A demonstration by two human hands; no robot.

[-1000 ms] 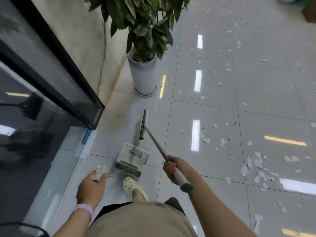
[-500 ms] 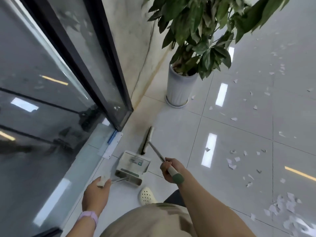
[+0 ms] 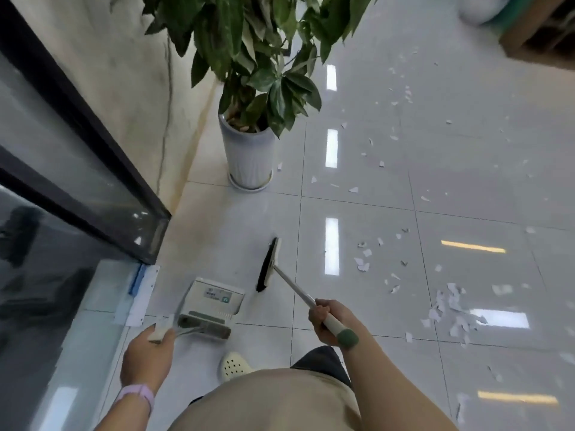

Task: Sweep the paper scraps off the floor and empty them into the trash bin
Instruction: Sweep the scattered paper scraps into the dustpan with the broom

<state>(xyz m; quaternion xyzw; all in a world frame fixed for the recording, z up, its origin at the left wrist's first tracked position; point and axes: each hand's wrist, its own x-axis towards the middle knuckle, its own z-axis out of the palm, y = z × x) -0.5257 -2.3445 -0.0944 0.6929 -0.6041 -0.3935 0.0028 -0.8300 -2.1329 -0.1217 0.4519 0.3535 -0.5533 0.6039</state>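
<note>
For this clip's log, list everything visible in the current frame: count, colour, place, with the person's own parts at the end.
broom: one, black bristles, pale head, white handle with green end; head on the floor ahead of the dustpan.
dustpan: one, off-white with green trim; on the floor near the glass door.
paper scraps: many, white; scattered over the tiles to the right, thickest pile at right.
potted plant: one, green leaves in a pale ribbed pot; by the wall.
glass door: one, dark frame; left.
floor: glossy grey-white tiles.
shoe: one, cream with holes; below the dustpan.
wristband: one, lilac; left wrist.
left hand: grips the dustpan's handle.
right hand: grips the broom's handle.
</note>
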